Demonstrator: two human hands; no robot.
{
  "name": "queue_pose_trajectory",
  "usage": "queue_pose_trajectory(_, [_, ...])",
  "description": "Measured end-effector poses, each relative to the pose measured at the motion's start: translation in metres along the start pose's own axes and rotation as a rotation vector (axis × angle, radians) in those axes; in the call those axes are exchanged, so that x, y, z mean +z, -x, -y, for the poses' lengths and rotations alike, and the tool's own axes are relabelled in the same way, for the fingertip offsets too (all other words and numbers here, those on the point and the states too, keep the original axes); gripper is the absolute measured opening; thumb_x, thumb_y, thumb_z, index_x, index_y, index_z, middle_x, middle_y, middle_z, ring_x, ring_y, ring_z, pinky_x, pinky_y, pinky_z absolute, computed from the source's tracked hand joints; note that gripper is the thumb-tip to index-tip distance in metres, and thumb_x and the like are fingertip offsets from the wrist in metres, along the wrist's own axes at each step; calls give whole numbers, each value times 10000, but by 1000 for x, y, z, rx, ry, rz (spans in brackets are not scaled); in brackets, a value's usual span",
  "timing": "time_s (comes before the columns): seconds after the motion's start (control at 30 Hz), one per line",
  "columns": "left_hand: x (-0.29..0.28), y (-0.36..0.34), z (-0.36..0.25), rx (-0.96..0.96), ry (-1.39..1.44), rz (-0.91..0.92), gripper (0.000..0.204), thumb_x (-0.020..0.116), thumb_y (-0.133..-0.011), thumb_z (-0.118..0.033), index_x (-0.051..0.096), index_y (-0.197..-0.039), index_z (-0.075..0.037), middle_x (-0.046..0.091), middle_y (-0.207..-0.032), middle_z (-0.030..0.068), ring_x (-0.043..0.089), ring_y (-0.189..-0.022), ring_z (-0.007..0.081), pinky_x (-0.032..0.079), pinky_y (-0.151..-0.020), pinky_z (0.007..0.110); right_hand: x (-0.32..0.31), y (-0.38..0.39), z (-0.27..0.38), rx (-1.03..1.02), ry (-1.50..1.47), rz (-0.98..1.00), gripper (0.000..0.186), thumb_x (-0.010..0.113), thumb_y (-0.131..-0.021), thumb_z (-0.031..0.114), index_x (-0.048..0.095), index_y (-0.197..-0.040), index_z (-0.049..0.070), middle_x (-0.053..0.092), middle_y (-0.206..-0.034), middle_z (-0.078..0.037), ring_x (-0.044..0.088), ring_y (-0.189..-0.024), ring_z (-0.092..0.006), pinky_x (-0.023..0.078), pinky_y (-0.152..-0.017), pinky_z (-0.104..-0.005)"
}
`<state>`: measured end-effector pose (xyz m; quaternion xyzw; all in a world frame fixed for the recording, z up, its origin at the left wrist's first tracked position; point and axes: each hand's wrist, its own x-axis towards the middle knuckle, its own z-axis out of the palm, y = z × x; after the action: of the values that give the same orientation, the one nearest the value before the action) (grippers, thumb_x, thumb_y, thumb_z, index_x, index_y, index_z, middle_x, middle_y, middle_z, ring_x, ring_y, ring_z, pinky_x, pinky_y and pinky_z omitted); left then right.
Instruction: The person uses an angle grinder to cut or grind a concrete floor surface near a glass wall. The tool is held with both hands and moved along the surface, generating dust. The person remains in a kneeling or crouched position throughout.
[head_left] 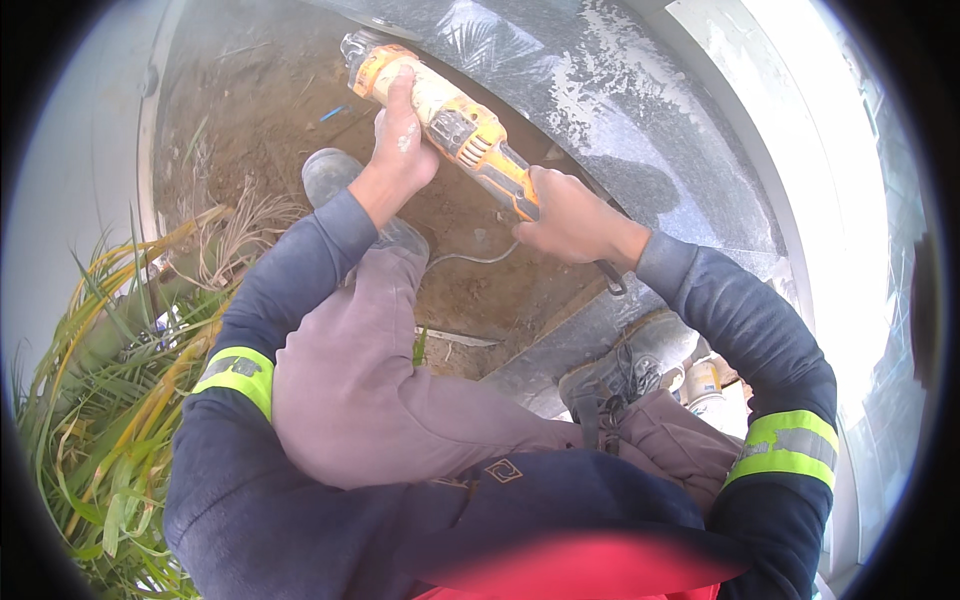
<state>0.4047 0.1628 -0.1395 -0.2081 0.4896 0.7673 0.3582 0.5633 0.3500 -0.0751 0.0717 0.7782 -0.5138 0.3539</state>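
Note:
A dusty yellow and black angle grinder point(468, 133) lies across both my hands, its head pointing to the far left. My left hand point(402, 150) is wrapped round the front of its body, thumb on top, just behind the head. Further back, my right hand point(575, 215) grips the rear handle. The grinder's head is at the edge of a dark grey stone slab point(640, 130), which is streaked with white dust. Most of the disc is hidden there, so I cannot tell whether it touches the stone.
Bare brown soil point(480, 290) lies below the grinder, with a cable point(475, 260) across it. My left shoe point(330, 172) stands on the soil, my right shoe point(620, 372) by a stone ledge. Palm leaves point(130, 400) crowd the left. White containers point(704, 382) stand near my right leg.

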Motion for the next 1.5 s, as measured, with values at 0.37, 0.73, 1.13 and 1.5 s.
queue_pose_trajectory(0.37, [2,-12,-8,-4,-25,-63,449,571,-1058,-405,500,-1302,-36,624,-1196,99,650,-1119,248,544,-1009,470,-7,-10,12,28,-1,10,469,724,-857,223,533,-1110,-123,680,-990,-308,711,-938,-432,549,-813,-465])
queue_pose_trajectory(0.73, [10,18,6,-22,-98,18,530,484,-1069,-529,473,-1329,-67,647,-1185,127,670,-1120,283,535,-1017,515,1,19,1,38,36,29,464,735,-828,223,549,-1082,-117,669,-989,-327,698,-959,-447,540,-821,-472])
queue_pose_trajectory(1.13, [0,-13,-7,-13,2,-3,432,586,-1055,-403,501,-1282,-46,623,-1173,96,649,-1103,246,543,-999,469,-8,-9,14,63,23,21,494,746,-848,230,560,-1137,-125,683,-1093,-326,706,-1049,-431,566,-866,-461])
queue_pose_trajectory(1.5, [22,29,6,-15,-68,-34,489,503,-1074,-503,483,-1331,-87,627,-1205,92,648,-1148,250,521,-1041,478,-3,28,9,109,26,36,467,753,-856,249,548,-1085,-103,680,-933,-300,714,-886,-416,545,-783,-459])
